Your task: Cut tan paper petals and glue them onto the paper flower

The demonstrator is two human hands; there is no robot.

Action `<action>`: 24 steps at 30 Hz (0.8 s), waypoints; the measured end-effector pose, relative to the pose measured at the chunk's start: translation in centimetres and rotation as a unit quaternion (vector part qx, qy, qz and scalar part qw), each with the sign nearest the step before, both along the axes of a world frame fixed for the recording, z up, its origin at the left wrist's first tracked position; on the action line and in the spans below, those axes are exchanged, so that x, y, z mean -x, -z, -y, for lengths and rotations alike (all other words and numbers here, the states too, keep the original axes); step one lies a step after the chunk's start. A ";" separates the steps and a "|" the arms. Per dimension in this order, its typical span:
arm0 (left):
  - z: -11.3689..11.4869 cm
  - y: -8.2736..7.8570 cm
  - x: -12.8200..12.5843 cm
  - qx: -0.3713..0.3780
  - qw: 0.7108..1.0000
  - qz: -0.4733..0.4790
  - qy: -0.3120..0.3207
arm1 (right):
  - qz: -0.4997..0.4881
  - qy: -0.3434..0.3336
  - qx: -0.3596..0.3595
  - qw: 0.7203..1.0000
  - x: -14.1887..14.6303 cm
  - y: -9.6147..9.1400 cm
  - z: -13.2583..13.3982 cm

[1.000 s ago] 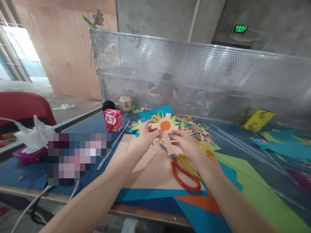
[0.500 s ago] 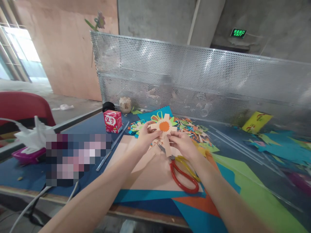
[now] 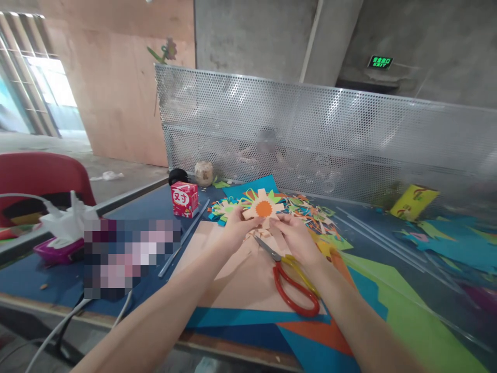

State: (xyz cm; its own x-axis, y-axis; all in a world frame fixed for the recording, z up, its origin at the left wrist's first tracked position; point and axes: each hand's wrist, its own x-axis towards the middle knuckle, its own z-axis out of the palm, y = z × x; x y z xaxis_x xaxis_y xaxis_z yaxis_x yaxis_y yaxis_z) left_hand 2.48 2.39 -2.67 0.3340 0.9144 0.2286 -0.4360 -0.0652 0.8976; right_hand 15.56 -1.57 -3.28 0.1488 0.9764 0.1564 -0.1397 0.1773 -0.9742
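Between my hands is a paper flower [image 3: 263,209] with pale peach petals and an orange scalloped centre. My left hand [image 3: 235,228] pinches its left side. My right hand [image 3: 294,234] grips the lower right, where a peach strip [image 3: 276,235] hangs down; its fingertips are partly hidden. Below the flower lie scissors [image 3: 295,295] with one red and one yellow handle, their blades resting on a peach paper sheet [image 3: 233,282]. Just behind my left hand sits a finished-looking flower [image 3: 225,208] with green and blue fringes.
Paper scraps [image 3: 310,207] are heaped behind my hands. A red box [image 3: 184,199] and a tissue pack [image 3: 58,251] stand to the left. Clear rods [image 3: 382,238] and a yellow packet [image 3: 414,202] lie right. A perforated metal screen [image 3: 295,140] closes off the back.
The hanging peach strip has swung up nearer my right hand, uncovering more of the scissor blades. My right fingers have closed in on the flower's lower edge. The view has shifted slightly.
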 end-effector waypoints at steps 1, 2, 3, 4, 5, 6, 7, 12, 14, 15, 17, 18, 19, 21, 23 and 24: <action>0.0 0.0 0.0 0.001 1.000 -0.001 0.006 | -0.002 0.002 0.000 1.000 0.0 0.0 0.0; 0.0 0.1 0.0 0.002 1.000 -0.003 0.011 | -0.006 -0.003 0.001 1.000 0.0 0.1 0.0; 0.0 0.2 0.0 0.003 1.000 -0.004 0.013 | -0.010 -0.011 0.001 1.000 0.1 0.1 0.0; -0.1 0.2 0.0 0.003 1.000 -0.004 0.012 | -0.014 -0.021 0.002 1.000 0.1 0.1 0.0; -0.1 0.3 0.0 0.003 1.000 -0.006 0.009 | -0.020 -0.030 0.002 0.999 0.1 0.2 0.0; -0.1 0.4 0.0 0.002 1.000 -0.007 0.003 | -0.024 -0.036 0.001 0.999 0.0 0.2 0.0; -0.1 0.4 0.0 0.002 1.000 -0.009 -0.005 | -0.026 -0.038 0.000 0.999 0.0 0.3 0.0; -0.2 0.5 0.1 -0.010 0.999 -0.027 -0.023 | 0.021 -0.023 0.011 0.999 -0.2 0.3 -0.1; -0.2 0.6 0.1 -0.008 0.999 -0.036 -0.021 | 0.032 -0.030 0.011 0.999 -0.3 0.3 -0.1; -0.3 0.7 0.1 -0.004 0.999 -0.037 -0.021 | 0.031 -0.035 0.008 0.999 -0.3 0.3 -0.1; -0.4 0.7 0.0 0.006 0.999 -0.035 -0.025 | 0.022 -0.050 0.003 0.998 -0.3 0.3 0.0; -0.5 0.7 0.0 0.010 0.999 -0.032 -0.026 | 0.019 -0.060 0.005 0.998 -0.3 0.2 0.0; -0.6 0.7 -0.1 0.012 0.999 -0.029 -0.028 | 0.019 -0.072 0.009 0.997 -0.3 0.1 0.1; -0.7 0.7 0.0 0.014 0.999 -0.027 -0.036 | 0.033 -0.087 0.025 0.995 -0.3 -0.2 0.3; -0.8 0.7 0.1 0.003 0.998 -0.035 -0.055 | 0.072 -0.085 0.044 0.993 -0.3 -0.6 0.6; -0.9 0.7 0.2 -0.004 0.997 -0.042 -0.071 | 0.099 -0.079 0.052 0.991 -0.4 -0.9 0.7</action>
